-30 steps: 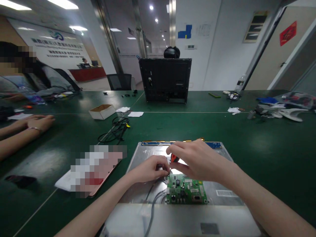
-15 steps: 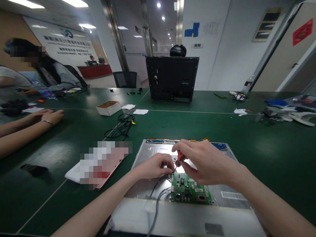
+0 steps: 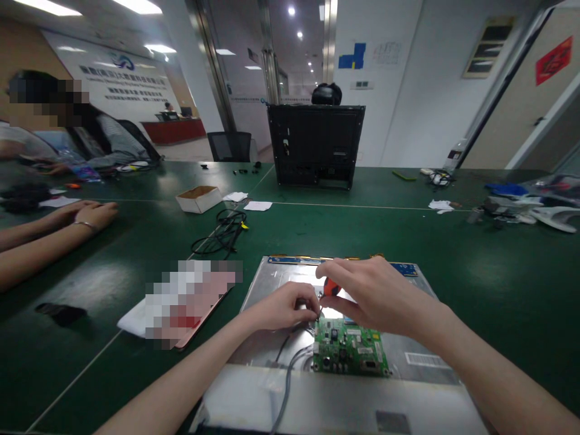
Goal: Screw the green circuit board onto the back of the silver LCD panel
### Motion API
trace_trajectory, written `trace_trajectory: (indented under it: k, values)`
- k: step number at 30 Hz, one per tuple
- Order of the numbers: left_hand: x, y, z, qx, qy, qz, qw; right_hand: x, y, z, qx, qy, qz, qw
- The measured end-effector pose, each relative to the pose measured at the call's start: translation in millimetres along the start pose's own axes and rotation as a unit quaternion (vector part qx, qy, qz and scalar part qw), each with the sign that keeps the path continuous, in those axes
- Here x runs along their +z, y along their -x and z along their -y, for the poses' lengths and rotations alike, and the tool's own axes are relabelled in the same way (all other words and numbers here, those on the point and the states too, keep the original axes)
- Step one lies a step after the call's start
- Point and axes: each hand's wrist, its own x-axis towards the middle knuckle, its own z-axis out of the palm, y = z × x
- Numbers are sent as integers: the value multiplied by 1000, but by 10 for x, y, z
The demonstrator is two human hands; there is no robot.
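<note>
A silver metal panel (image 3: 272, 284) lies flat on the green table in front of me, with a small green circuit board (image 3: 350, 351) on it and grey cables (image 3: 290, 362) running off its left side. My right hand (image 3: 376, 296) is closed around a small screwdriver with a red-orange handle (image 3: 330, 286), tip down at the board's top left corner. My left hand (image 3: 283, 307) is pinched beside that tip, fingers pressed together at the corner; what they hold is too small to make out.
A black monitor housing (image 3: 316, 145) stands upright at the back. A coiled black cable (image 3: 222, 232), a small cardboard box (image 3: 199, 198) and paper slips lie to the left. Another person's forearms (image 3: 54, 229) rest on the table at far left. Loose parts (image 3: 521, 208) sit at right.
The view shifted slightly between the oldest frame and now. My hands stay at the board's corner, the right hand turning the screwdriver a little.
</note>
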Motion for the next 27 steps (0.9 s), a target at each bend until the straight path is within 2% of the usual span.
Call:
trace_trajectory:
  k: [10, 14, 20, 27]
  values:
    - [-17, -5, -5, 16, 11, 4, 1000, -23, 17, 19, 0, -45, 15, 999]
    - [-10, 0, 22, 3, 10, 10, 1000, -39, 27, 30, 2, -61, 26, 998]
    - [-7, 7, 48, 1, -7, 4, 1000, -25, 12, 25, 4, -47, 8, 999]
    - [-8, 6, 34, 1, -3, -6, 1000, -17, -12, 17, 12, -4, 18, 1000]
